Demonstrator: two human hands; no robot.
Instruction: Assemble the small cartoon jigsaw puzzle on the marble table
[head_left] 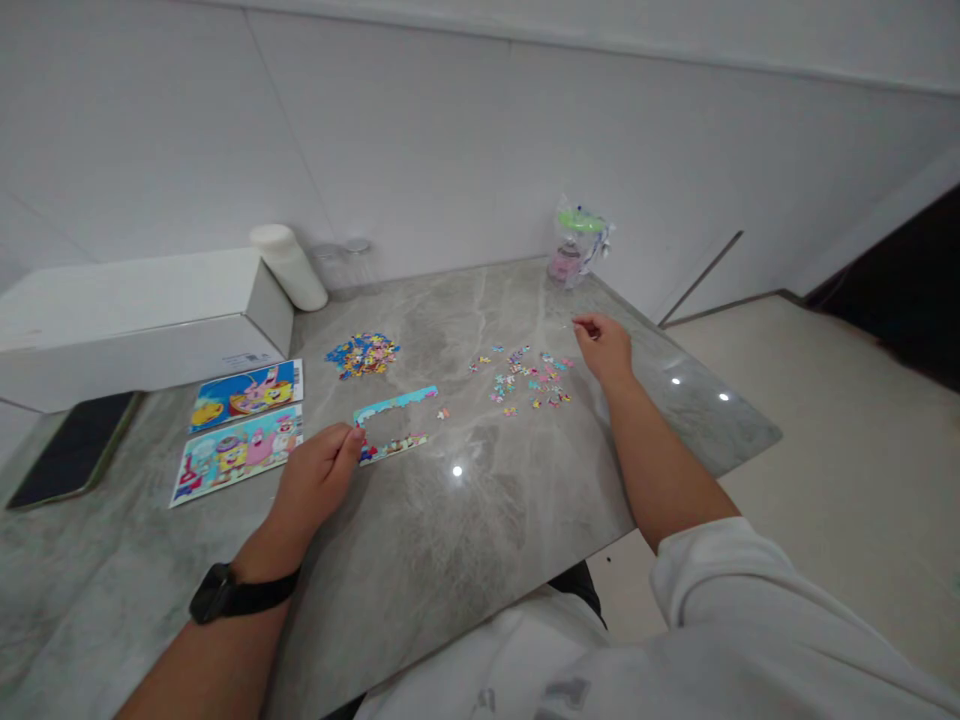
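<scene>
My left hand (321, 470) is closed, thumb against the curled fingers, at the left side of a partly assembled jigsaw puzzle (401, 400). The puzzle's top and bottom strips show, with bare table between them; my hand covers part of its left edge. Whatever those fingers may hold is hidden. Farther right, my right hand (602, 347) is pinched just above the table, and a tiny pale speck shows by its fingertips, too small to name. Loose puzzle pieces (510, 380) lie scattered to its left. One single piece (442, 414) rests beside the puzzle's right side.
A heap of mostly blue and yellow pieces (364, 355) lies behind the puzzle. Two cartoon picture cards (240, 455), a phone (75, 445), a white box (135, 310) and a white bottle (289, 265) are on the left. A plastic-wrapped cup (576, 248) stands near the wall.
</scene>
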